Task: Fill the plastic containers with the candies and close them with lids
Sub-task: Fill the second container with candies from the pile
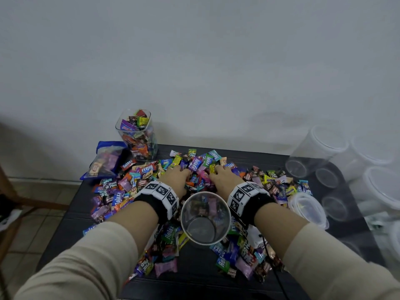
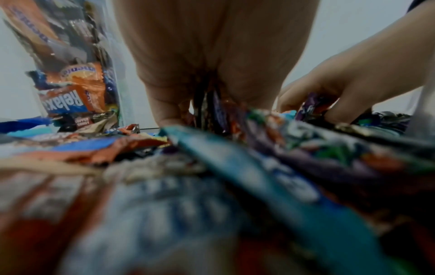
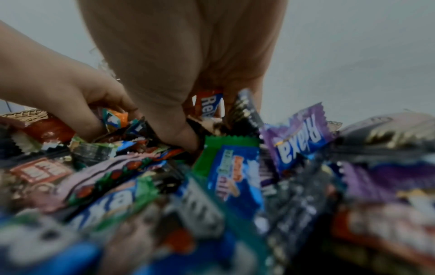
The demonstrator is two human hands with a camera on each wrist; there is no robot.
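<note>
Two hands, left hand and right hand, curl around candies behind the empty round container. Too big a scoop could spill or tip it.

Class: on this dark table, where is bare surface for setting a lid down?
Bare table shows along the near edge, between the sleeves below the empty round container, and at the left edge near the forearm. The middle is crowded with candies; the right holds empty containers.
</note>
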